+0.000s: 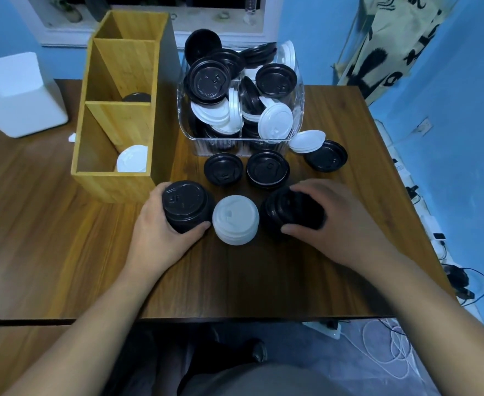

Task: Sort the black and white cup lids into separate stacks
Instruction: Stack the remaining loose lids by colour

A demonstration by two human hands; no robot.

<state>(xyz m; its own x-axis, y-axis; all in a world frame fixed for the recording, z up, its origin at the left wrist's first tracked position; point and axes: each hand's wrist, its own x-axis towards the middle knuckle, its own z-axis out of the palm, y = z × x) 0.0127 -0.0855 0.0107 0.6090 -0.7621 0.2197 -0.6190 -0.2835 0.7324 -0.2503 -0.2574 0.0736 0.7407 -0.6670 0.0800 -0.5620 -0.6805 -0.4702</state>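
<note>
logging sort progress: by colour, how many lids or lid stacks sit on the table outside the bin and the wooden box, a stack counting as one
black lids or stacks: 5
white lids or stacks: 2
total: 7

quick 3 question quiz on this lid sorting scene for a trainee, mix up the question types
1. True or false: the left hand grips a black lid stack.
2. The right hand holds a second black stack. What stands between the two black stacks? A) a white lid stack B) a glass cup C) a spoon
3. Fill in: the nearest compartment of the wooden organiser holds ___ lids.

Key: 1 true; 2 A; 3 white.
</note>
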